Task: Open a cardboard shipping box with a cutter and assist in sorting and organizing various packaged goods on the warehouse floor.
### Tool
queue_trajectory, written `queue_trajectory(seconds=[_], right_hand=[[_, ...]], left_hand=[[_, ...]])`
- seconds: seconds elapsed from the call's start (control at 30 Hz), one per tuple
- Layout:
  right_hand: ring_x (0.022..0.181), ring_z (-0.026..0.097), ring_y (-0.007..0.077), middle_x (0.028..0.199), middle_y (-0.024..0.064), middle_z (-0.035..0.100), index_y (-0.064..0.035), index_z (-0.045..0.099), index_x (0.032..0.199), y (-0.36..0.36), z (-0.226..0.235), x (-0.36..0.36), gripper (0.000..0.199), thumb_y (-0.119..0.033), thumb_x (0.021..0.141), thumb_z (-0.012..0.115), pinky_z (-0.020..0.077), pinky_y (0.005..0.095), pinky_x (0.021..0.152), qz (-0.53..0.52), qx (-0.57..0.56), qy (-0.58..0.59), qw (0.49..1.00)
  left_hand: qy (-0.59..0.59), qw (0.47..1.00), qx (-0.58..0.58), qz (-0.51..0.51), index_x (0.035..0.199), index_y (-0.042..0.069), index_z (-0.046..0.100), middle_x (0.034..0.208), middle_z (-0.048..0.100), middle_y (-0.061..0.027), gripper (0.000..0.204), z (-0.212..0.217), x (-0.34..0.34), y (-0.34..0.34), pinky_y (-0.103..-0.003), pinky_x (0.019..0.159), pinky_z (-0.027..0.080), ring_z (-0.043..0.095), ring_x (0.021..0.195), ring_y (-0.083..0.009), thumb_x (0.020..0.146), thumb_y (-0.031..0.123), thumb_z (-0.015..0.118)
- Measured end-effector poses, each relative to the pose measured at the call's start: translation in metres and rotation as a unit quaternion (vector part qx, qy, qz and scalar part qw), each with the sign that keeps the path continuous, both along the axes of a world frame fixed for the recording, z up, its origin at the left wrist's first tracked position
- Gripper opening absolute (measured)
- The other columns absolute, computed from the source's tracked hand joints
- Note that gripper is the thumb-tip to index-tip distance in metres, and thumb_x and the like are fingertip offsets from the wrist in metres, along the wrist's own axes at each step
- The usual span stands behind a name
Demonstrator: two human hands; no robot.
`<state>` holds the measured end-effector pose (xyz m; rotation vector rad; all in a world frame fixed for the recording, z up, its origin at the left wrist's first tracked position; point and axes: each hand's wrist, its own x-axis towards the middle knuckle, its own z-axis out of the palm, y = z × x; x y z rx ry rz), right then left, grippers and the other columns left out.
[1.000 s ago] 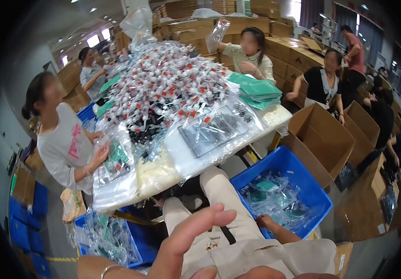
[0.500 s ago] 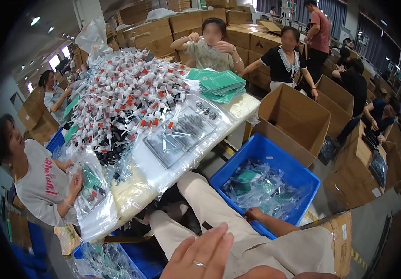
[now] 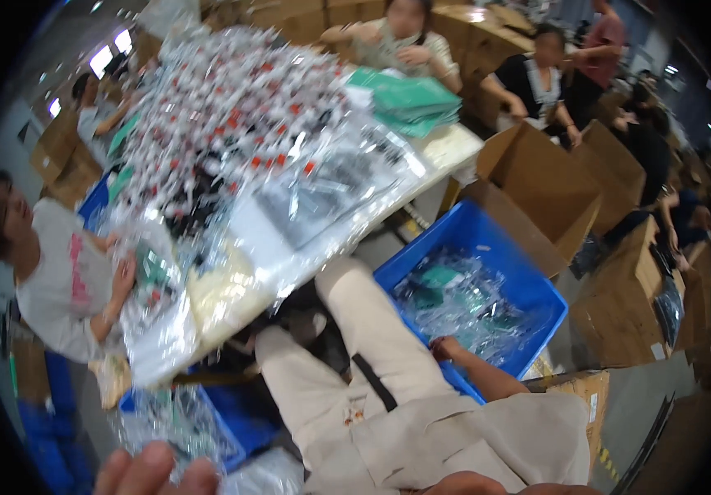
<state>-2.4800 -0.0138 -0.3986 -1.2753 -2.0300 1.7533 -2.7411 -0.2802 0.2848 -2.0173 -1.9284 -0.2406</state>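
Observation:
My left hand (image 3: pixel 153 474) is at the lower edge, with only several blurred, outstretched fingers showing and nothing seen in them. Beyond it, clear plastic bags (image 3: pixel 170 417) fill a low blue bin at the table's near left. My right hand (image 3: pixel 446 348) is closed at the near rim of a large blue bin (image 3: pixel 547 330); its fingers look wrapped over that rim. Inside this bin lie filled clear bags (image 3: pixel 458 301) with green booklets in them. My beige-trousered legs reach under the table between the two bins.
A plastic-covered table (image 3: pixel 231 285) carries a heap of small white bottles with red labels (image 3: pixel 231 107) and green booklets (image 3: pixel 413 103). At left a co-worker (image 3: pixel 66 272) handles a clear bag. Open cardboard boxes (image 3: pixel 537 181) and other people are at the right and back.
My left hand has moved left and down, mostly out of view. The view has shifted and blurred. My right hand stays at the blue bin's rim.

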Motion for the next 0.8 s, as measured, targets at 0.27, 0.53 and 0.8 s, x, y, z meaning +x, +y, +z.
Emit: queue_trajectory(seconds=[0.27, 0.53, 0.8], right_hand=[[0.048, 0.055, 0.0203, 0.067, 0.0115, 0.06, -0.0032, 0.059, 0.083, 0.005, 0.023, -0.02, 0.018, -0.016, 0.08, 0.046, 0.0438, 0.0318, 0.041, -0.18, -0.339, 0.002, 0.923], [0.056, 0.058, 0.0239, 0.07, 0.013, 0.061, -0.0007, 0.062, 0.085, 0.018, -0.024, -0.009, 0.021, -0.012, 0.079, 0.045, 0.047, 0.035, 0.049, -0.089, -0.163, -0.071, 0.98], [0.058, 0.059, 0.0374, 0.069, 0.0237, 0.057, 0.0056, 0.05, 0.094, -0.001, 0.02, -0.028, 0.02, -0.009, 0.082, 0.044, 0.0503, 0.0464, 0.052, -0.198, -0.32, -0.01, 0.926]], left_hand=[[-0.182, 0.944, 0.106, 0.254, 0.099, -0.004, 0.056, 0.088, 0.061, -0.0159, 0.038, -0.094, -0.047, -0.039, -0.032, 0.077, 0.042, 0.058, 0.085, -0.0279, 0.067, 0.016, 0.062], [-0.299, 0.926, 0.06, 0.222, 0.105, 0.0, 0.055, 0.088, 0.062, -0.0135, 0.043, -0.108, -0.058, -0.057, -0.031, 0.074, 0.044, 0.06, 0.082, -0.0269, 0.063, 0.004, 0.067], [-0.325, 0.92, -0.03, 0.217, 0.114, 0.003, 0.049, 0.093, 0.061, -0.0137, 0.048, -0.143, -0.063, -0.057, -0.033, 0.075, 0.045, 0.059, 0.085, -0.0272, 0.069, 0.008, 0.066]])
